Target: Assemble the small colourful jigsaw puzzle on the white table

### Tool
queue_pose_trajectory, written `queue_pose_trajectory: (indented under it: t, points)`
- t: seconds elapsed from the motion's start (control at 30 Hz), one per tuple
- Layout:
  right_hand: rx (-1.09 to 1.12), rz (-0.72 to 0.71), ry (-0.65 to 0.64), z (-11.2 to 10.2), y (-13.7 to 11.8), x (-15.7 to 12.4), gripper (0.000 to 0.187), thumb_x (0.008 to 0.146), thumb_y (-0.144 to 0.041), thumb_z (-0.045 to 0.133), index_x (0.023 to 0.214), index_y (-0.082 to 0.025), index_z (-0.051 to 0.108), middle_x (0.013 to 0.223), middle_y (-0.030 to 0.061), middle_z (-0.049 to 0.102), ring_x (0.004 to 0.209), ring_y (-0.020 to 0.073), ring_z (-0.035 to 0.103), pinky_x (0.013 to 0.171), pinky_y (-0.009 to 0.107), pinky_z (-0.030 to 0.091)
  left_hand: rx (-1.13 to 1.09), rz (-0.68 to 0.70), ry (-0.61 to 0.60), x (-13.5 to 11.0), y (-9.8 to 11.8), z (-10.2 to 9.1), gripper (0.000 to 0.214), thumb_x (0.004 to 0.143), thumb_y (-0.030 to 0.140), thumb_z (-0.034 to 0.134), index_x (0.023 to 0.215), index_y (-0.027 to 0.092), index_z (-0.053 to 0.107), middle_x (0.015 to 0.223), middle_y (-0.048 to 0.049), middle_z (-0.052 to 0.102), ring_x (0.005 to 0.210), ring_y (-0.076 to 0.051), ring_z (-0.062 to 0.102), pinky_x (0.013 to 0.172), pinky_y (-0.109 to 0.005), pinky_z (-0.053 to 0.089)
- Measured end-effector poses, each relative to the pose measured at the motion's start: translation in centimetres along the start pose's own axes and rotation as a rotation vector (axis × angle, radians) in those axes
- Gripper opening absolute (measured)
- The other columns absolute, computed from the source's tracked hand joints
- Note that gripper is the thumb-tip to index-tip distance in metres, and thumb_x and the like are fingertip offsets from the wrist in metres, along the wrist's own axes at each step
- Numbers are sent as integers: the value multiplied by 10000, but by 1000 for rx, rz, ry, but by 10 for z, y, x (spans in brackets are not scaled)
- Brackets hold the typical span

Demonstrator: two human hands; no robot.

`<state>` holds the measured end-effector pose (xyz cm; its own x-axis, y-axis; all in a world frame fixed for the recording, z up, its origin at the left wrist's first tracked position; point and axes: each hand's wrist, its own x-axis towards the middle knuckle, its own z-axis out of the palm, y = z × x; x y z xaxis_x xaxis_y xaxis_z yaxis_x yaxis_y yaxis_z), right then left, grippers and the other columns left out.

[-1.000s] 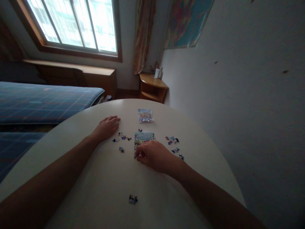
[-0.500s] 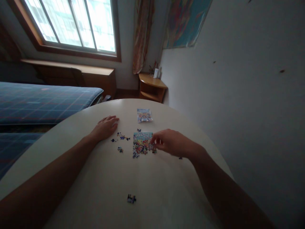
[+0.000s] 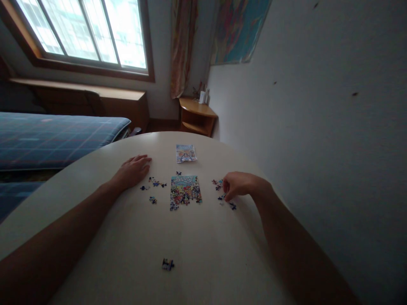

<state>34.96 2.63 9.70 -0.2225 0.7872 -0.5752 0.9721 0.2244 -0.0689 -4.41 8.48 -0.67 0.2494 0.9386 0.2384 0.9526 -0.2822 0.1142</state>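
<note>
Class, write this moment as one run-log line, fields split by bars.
left hand: resting on table | right hand: at loose pieces, grip unclear | puzzle: lower edge jagged

The left forearm (image 3: 71, 226), at the lower left of the frame, is bare, smooth in outline and broad, narrowing to a slim wrist. The right forearm (image 3: 286, 231), at the lower right, is bare too and tapers likewise. The left grip (image 3: 134, 170) is an ungloved hand with slim fingers; the right grip (image 3: 241, 184) is ungloved as well. Nails are too small to make out.
</note>
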Motion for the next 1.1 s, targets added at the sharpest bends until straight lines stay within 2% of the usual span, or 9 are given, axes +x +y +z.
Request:
queue_pose_trajectory:
  t: [0.13, 0.33, 0.5, 0.77, 1.1]
  points:
    - [85, -56, -27, -3, -2, -4, 290, 706, -193, 757, 988, -128, 746, 884, 56, 727, 795, 179, 651, 603, 231, 394, 2, 2, 2, 0, -2, 1, 513, 931, 384, 299, 1346, 199, 538, 1456, -80, 501, 1331, -257, 476, 1153, -423, 345]
    - [136, -151, -32, -4, -5, -8, 408, 654, -174, 787, 1055, -130, 724, 942, 60, 722, 785, 169, 639, 616, 226, 415, -14, -11, 3, 0, 1, -2, 488, 924, 366, 328, 1327, 212, 557, 1448, -84, 513, 1331, -264, 482, 1154, -411, 348]
    - [107, -115, -39, -3, -3, -5, 397, 651, -109, 763, 1045, -109, 722, 921, 65, 721, 778, 166, 635, 613, 224, 409, 2, -6, -14, 0, 2, -3, 521, 925, 372, 298, 1346, 184, 541, 1453, -96, 505, 1344, -258, 466, 1155, -423, 342]
    - [91, -81, -42, -2, -3, -3, 316, 650, -110, 754, 966, -125, 750, 882, 46, 723, 795, 170, 645, 641, 229, 420, 5, 3, -13, 0, 1, -1, 514, 935, 364, 298, 1353, 184, 537, 1460, -92, 499, 1343, -253, 466, 1155, -414, 340]
    - [60, -75, -31, -2, -4, -4, 211, 655, -148, 741, 865, -134, 738, 746, 14, 649, 669, 131, 549, 569, 229, 354, 18, -15, -21, 0, 4, -4, 511, 926, 355, 316, 1347, 180, 547, 1458, -88, 503, 1341, -261, 472, 1151, -415, 351]
